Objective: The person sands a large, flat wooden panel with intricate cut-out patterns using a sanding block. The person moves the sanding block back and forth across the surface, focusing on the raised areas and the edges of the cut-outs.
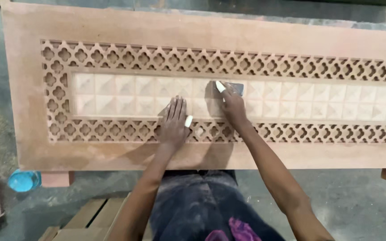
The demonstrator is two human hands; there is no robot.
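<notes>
A dust-covered dark lap [202,201] with a scrap of purple cloth [237,230] is seen nearest the camera, below the near edge of a large carved wooden panel [193,27]. The panel is laid flat on wooden blocks [55,178] above a grey floor [358,201]. Its middle is filled by a pale field of raised pyramid squares [126,96], and this field is ringed by a pierced quatrefoil lattice band [157,60].

The left hand [174,122] is laid flat on the panel, at the near edge of the pyramid field and over the lattice; its fingers are spread and released, with nothing grasped, and a white wrap [188,121] is worn on one finger. The right hand [232,105] is set just beside it on the pyramid field, its fingers clenched on a small grey piece of sandpaper [237,88] pressed against the squares; a white wrap is seen on one finger there too.

Left of the panel's near corner, a blue round container [23,180] is seen on the floor, and wooden planks [86,221] are stacked below that edge.
</notes>
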